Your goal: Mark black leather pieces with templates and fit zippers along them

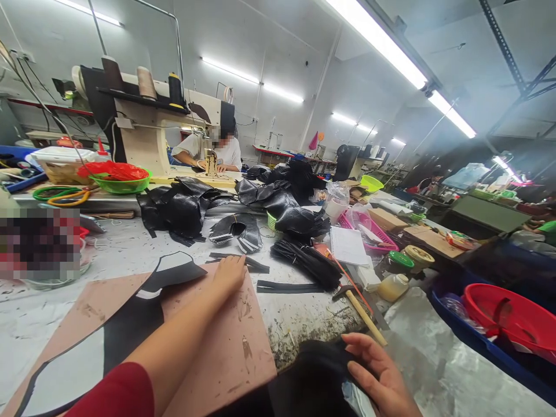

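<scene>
lays the left hand (229, 273) flat and open, gripping nothing, on the far edge of the brown board (226, 353), fingertips just beside the black leather cutout (176, 271) and near the black strips (256, 265). spreads the right hand (377, 373) wide, clasping nothing, fingers touching a black bundle (313, 373) at the near edge of the worktop (295, 315). leaves bare, stained room between board and hammer (360, 310); cannot read the marks on the notebook (347, 244).
</scene>
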`<state>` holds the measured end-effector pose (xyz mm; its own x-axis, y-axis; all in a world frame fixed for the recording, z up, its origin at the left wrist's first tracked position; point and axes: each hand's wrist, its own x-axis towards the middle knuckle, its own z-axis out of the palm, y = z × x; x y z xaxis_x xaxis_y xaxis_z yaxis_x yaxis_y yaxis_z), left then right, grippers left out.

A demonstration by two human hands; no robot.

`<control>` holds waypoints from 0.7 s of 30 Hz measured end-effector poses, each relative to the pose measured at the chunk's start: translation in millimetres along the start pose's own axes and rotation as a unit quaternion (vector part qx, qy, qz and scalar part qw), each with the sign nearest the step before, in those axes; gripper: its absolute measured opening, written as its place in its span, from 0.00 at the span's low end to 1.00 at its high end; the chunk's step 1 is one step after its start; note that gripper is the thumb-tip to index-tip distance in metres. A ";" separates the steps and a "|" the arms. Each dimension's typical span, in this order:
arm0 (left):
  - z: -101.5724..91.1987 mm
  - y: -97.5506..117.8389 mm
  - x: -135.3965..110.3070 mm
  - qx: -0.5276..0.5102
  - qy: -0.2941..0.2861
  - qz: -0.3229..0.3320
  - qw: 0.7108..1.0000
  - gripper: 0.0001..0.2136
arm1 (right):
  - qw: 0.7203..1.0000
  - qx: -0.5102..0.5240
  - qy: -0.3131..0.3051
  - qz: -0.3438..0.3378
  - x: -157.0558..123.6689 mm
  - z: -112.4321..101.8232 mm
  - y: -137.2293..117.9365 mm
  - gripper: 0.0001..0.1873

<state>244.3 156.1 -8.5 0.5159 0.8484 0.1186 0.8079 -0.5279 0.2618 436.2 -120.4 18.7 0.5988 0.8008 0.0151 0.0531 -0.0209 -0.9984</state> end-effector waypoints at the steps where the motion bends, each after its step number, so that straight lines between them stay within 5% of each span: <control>1: -0.5 0.8 -1.9 -0.010 0.001 0.001 1.000 0.16 | 1.000 -0.005 -0.014 -0.005 -1.8 5.7 -4.2 0.19; 5: -2.0 -0.2 -14.1 -0.061 -0.024 0.023 0.998 0.19 | 0.991 -0.027 -0.131 -0.025 -4.0 29.3 -22.0 0.17; 10: -9.5 -2.5 -25.6 -0.136 -0.100 0.026 0.985 0.18 | 0.947 -0.044 -0.305 -0.088 -6.5 68.9 -39.6 0.15; 15: -40.6 3.5 -58.3 -0.260 -0.190 0.067 0.944 0.20 | 0.917 -0.064 -0.377 -0.115 -15.9 94.2 -48.7 0.14; 18: -57.1 0.5 -103.6 -0.359 -0.289 0.122 0.879 0.23 | 0.929 -0.069 -0.344 -0.115 -13.2 95.7 -45.5 0.14; 20: -61.9 -10.3 -137.5 -0.496 -0.389 0.093 0.771 0.21 | 0.938 -0.068 -0.325 -0.096 -8.3 97.4 -38.1 0.14; 21: -62.8 -18.3 -153.4 -0.525 -0.395 0.046 0.752 0.20 | 0.940 -0.072 -0.324 -0.081 -6.1 100.2 -32.9 0.14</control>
<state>132.5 38.1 28.6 0.8995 0.3027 -0.3150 0.3015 0.0918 0.9490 350.7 -64.6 45.9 -0.0364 0.9958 0.0837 0.2370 0.0900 -0.9673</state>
